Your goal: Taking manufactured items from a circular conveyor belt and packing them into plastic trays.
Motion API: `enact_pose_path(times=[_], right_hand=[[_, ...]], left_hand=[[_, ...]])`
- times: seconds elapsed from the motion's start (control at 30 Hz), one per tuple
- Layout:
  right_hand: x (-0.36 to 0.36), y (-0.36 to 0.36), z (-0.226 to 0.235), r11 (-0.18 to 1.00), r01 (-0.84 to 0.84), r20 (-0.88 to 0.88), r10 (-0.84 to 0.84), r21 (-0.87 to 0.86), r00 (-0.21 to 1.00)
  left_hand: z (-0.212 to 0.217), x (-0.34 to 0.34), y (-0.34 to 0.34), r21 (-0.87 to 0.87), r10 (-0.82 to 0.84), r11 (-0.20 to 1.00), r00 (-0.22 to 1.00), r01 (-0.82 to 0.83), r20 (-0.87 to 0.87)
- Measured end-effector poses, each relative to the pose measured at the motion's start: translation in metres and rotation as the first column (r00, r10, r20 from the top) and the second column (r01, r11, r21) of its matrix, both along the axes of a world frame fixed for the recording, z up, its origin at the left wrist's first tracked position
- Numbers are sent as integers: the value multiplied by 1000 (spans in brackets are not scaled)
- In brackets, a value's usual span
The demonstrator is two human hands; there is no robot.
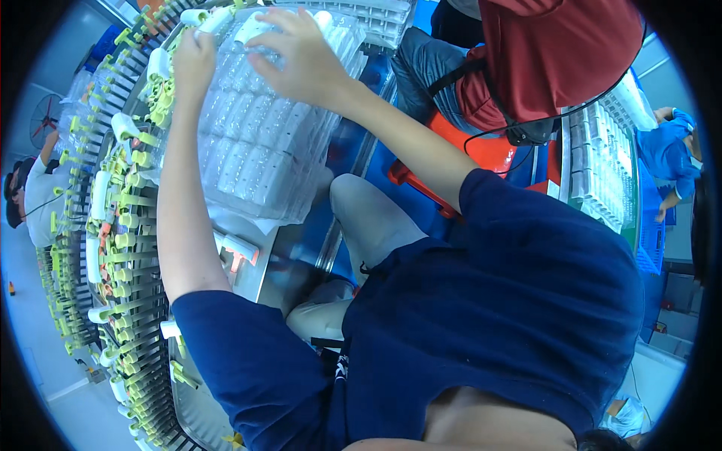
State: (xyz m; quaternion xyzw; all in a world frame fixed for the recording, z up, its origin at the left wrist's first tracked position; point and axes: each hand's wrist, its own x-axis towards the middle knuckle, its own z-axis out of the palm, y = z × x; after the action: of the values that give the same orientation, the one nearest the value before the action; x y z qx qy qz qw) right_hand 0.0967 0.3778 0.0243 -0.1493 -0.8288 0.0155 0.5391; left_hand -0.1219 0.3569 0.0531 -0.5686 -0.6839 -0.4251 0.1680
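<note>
Clear plastic blister trays (256, 143) are stacked in front of me, with rows of white rounded parts in their pockets. My right hand (301, 60) hovers over the far end of the stack, its fingers spread and apart, close to a white part (254, 27). At the conveyor's edge, my left hand (195, 59) has its fingers curled closed. A white cylindrical part (194, 16) lies just beyond its fingertips; whatever the fingers hold, if anything, is hidden.
Left of the trays curves a conveyor of yellow-green holders (131, 225), some carrying white parts. An orange-and-white piece (239, 252) lies on the metal table below the stack. A person in a red top (564, 52) sits to the right on a red stool (451, 154).
</note>
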Motion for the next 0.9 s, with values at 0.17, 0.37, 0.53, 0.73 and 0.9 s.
enact_pose_path(times=[0.17,0.37,0.53,0.73,0.9], right_hand=[[65,-9,-4,996,-85,-354,88,23,931],[112,53,-109,828,-36,-454,-270,-560,849],[83,128,-179,445,-308,-317,56,-841,947],[70,103,-142,51,-339,-334,95,-939,938],[78,93,-131,0,-368,-362,173,-930,916]], left_hand=[[41,24,-113,268,90,959,996,-94,31],[-31,191,-243,308,-103,663,325,-683,940],[-139,234,-263,123,-91,835,85,-537,992],[-140,231,-241,161,-117,882,125,-443,985],[-138,240,-243,47,59,906,236,-420,970]])
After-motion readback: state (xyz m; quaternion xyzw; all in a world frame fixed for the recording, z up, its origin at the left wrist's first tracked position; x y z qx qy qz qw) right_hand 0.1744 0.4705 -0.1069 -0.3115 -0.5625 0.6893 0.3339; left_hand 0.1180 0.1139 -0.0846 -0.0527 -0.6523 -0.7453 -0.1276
